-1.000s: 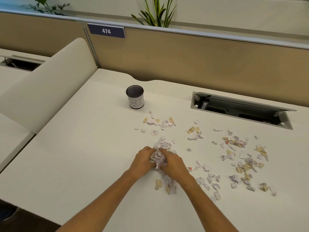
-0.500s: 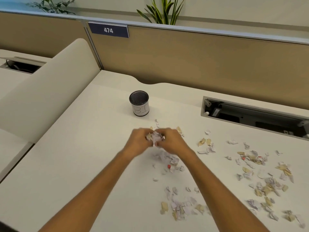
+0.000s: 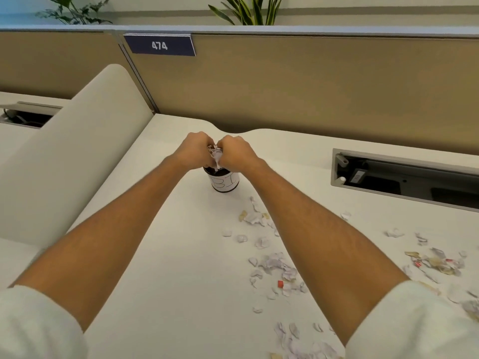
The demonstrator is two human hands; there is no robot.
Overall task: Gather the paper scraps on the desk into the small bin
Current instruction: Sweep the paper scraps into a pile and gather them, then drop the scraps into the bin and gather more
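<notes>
A small black mesh bin (image 3: 225, 181) with a white label stands on the white desk (image 3: 181, 268). Right above its rim, my left hand (image 3: 195, 150) and my right hand (image 3: 235, 151) are pressed together, cupped around a bunch of white paper scraps (image 3: 215, 154). A strip of the bunch hangs down into the bin's mouth. Several loose white and tan paper scraps (image 3: 274, 265) lie scattered on the desk to the right of the bin and between my forearms.
An open cable tray (image 3: 404, 177) is sunk into the desk at the right. A tan partition (image 3: 311, 86) closes the back, and a curved white divider (image 3: 64, 156) stands along the left side. More scraps (image 3: 435, 260) lie near the right edge.
Both hands lifted the bunch of scraps from the desk and carried it away from me to just above the bin. Some scraps stayed on the desk.
</notes>
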